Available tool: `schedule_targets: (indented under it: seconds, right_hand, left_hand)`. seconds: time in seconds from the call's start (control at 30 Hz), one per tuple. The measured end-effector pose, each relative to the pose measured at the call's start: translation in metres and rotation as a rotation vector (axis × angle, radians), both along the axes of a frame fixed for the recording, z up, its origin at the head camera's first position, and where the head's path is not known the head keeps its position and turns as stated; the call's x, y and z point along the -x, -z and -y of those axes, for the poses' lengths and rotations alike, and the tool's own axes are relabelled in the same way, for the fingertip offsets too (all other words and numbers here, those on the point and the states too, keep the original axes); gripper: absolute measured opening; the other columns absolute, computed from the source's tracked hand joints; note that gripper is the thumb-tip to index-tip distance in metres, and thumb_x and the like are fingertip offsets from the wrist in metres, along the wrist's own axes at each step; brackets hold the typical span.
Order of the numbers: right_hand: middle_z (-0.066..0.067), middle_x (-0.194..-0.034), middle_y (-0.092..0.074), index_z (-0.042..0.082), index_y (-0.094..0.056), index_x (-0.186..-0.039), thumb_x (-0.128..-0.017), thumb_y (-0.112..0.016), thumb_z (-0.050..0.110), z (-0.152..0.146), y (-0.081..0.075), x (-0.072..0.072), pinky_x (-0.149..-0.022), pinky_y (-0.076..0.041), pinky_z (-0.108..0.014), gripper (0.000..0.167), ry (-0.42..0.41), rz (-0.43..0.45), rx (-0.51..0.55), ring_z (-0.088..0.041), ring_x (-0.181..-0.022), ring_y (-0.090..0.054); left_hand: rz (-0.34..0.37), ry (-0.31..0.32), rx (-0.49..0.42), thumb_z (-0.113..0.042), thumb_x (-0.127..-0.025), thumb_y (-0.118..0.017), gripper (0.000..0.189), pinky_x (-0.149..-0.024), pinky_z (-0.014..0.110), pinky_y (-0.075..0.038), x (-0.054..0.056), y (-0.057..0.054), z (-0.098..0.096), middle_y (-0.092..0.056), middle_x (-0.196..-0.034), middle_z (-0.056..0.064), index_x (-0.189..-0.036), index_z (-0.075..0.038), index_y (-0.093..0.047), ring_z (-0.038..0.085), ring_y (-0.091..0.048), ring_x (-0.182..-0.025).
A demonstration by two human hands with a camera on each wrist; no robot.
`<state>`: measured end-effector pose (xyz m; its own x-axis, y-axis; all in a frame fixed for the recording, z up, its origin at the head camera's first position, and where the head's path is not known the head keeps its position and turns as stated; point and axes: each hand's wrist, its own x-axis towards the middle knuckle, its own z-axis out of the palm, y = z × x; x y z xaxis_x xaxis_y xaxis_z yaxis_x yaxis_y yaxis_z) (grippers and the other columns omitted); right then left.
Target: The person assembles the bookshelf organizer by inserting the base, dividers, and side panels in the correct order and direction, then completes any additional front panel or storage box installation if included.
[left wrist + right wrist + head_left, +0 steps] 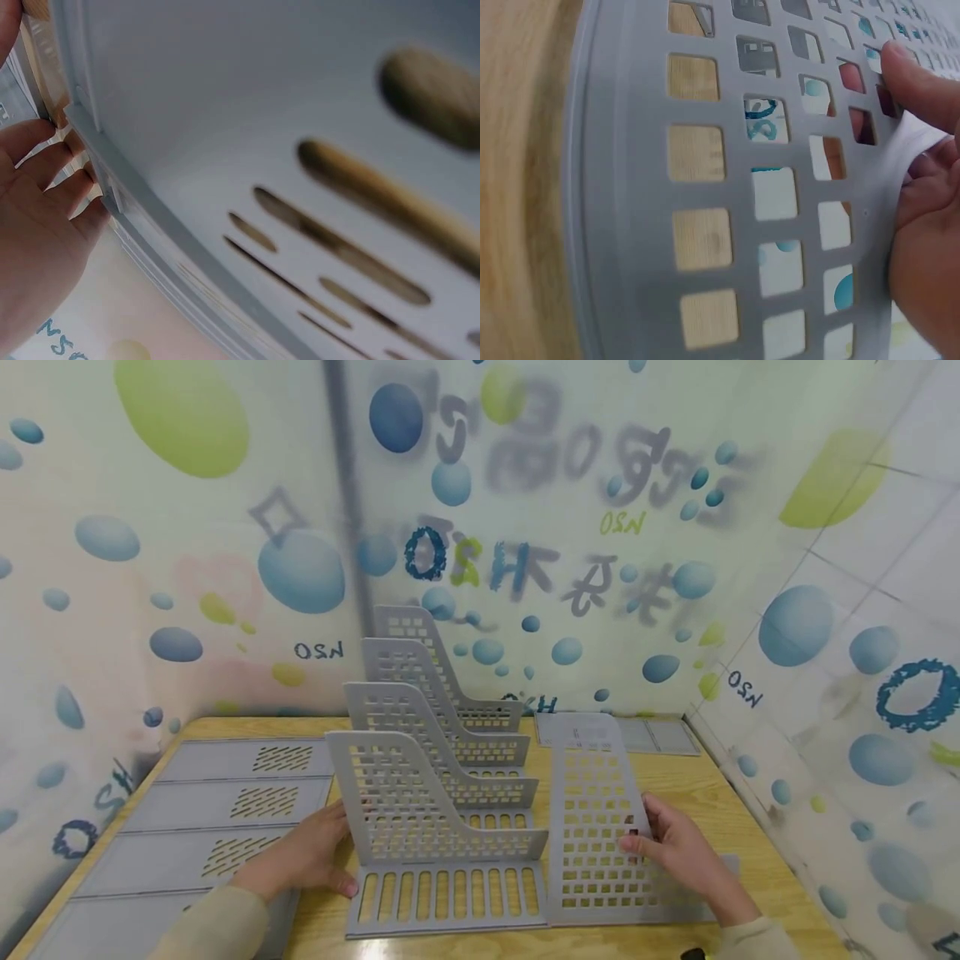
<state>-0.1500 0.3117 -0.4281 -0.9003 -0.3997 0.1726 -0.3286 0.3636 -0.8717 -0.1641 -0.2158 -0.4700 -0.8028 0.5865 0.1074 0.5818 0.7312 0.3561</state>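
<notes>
A grey plastic file rack (442, 806) with several upright perforated dividers and a slotted base stands mid-table in the head view. My left hand (303, 852) rests at its left side, thumb near the front base corner and fingertips partly hidden behind the front divider. In the left wrist view, the fingers of the left hand (45, 202) lie fairly straight beside a grey plastic edge. To the rack's right, a grey perforated panel (596, 827) stands tilted. My right hand (678, 847) pinches its right edge; the right wrist view shows the thumb on the panel's near face (630, 187), fingers behind.
Flat grey panels (183, 799) with slanted slots lie along the table's left side. Another flat grey piece (660, 737) is at the back right. Bubble-patterned curtains (570, 635) hang behind and at both sides of the wooden table (720, 793).
</notes>
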Motion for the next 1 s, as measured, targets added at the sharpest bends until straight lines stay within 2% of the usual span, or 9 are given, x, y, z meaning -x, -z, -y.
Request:
schedule_targets:
  seconds: [0.23, 0.3, 0.37, 0.43, 0.57, 0.7, 0.87, 1.0]
  right_hand:
    - [-0.005, -0.088, -0.064, -0.008, -0.058, -0.113, -0.09, -0.071, -0.01, -0.002, 0.008, -0.017, -0.058, -0.057, -0.03, 0.026, -0.005, -0.198, 0.053, -0.007, -0.074, -0.066]
    - [-0.003, -0.087, -0.067, -0.002, -0.063, -0.109, -0.088, -0.072, -0.011, 0.0, 0.008, -0.024, -0.055, -0.055, -0.03, 0.024, 0.009, -0.235, 0.054, -0.006, -0.073, -0.066]
    - [-0.001, -0.091, -0.071, 0.001, -0.067, -0.111, -0.087, -0.073, -0.011, 0.001, 0.007, -0.032, -0.056, -0.054, -0.029, 0.028, 0.026, -0.26, 0.047, -0.005, -0.076, -0.067]
    - [0.002, -0.094, -0.074, 0.005, -0.071, -0.111, -0.086, -0.074, -0.011, 0.003, 0.006, -0.038, -0.058, -0.056, -0.028, 0.03, 0.029, -0.273, 0.045, -0.004, -0.08, -0.069]
    - [0.004, -0.098, -0.077, 0.005, -0.074, -0.112, -0.084, -0.073, -0.016, 0.005, 0.004, -0.044, -0.064, -0.06, -0.028, 0.035, 0.008, -0.276, 0.08, -0.005, -0.087, -0.072]
    - [0.005, -0.099, -0.078, 0.006, -0.076, -0.11, -0.085, -0.07, -0.018, 0.004, 0.006, -0.046, -0.065, -0.061, -0.027, 0.035, -0.028, -0.241, 0.132, -0.005, -0.089, -0.073]
    - [0.006, -0.1, -0.078, 0.006, -0.077, -0.107, -0.084, -0.069, -0.022, 0.012, 0.016, -0.044, -0.063, -0.059, -0.025, 0.037, -0.087, -0.259, 0.197, -0.003, -0.088, -0.071]
    - [-0.002, -0.091, -0.077, 0.006, -0.075, -0.102, -0.084, -0.069, -0.022, 0.034, 0.021, -0.042, -0.054, -0.055, -0.024, 0.034, -0.134, -0.314, 0.221, 0.001, -0.08, -0.068]
  left_hand:
    - [0.023, -0.011, -0.009, -0.064, -0.053, -0.089, 0.116, -0.11, 0.067, -0.037, -0.002, -0.001, -0.001, -0.045, -0.154, 0.029, -0.146, -0.001, -0.057, 0.052, -0.043, -0.14]
    - [0.029, -0.014, -0.007, -0.063, -0.053, -0.089, 0.116, -0.111, 0.067, -0.037, -0.002, -0.001, -0.001, -0.045, -0.154, 0.029, -0.146, -0.001, -0.056, 0.052, -0.042, -0.14]
    - [0.033, -0.017, -0.006, -0.063, -0.053, -0.089, 0.116, -0.111, 0.067, -0.037, -0.002, -0.001, -0.001, -0.045, -0.155, 0.029, -0.146, -0.001, -0.056, 0.052, -0.042, -0.141]
    - [0.034, -0.018, -0.01, -0.064, -0.053, -0.088, 0.117, -0.111, 0.067, -0.036, -0.002, -0.001, -0.001, -0.044, -0.155, 0.029, -0.146, -0.001, -0.056, 0.052, -0.042, -0.141]
    - [0.008, -0.006, -0.015, -0.065, -0.052, -0.087, 0.119, -0.111, 0.067, -0.037, -0.002, -0.001, 0.0, -0.045, -0.154, 0.03, -0.146, 0.0, -0.055, 0.052, -0.042, -0.14]
    - [-0.009, 0.003, -0.01, -0.066, -0.052, -0.086, 0.12, -0.111, 0.066, -0.037, -0.001, -0.001, 0.0, -0.045, -0.154, 0.029, -0.147, 0.0, -0.054, 0.052, -0.042, -0.141]
    - [-0.008, 0.004, 0.001, -0.066, -0.052, -0.086, 0.12, -0.111, 0.066, -0.036, -0.001, -0.001, 0.0, -0.044, -0.155, 0.03, -0.147, 0.001, -0.054, 0.052, -0.042, -0.141]
    - [-0.006, 0.006, -0.003, -0.066, -0.052, -0.086, 0.12, -0.112, 0.066, -0.036, -0.001, -0.002, 0.0, -0.043, -0.155, 0.03, -0.147, 0.001, -0.054, 0.052, -0.042, -0.141]
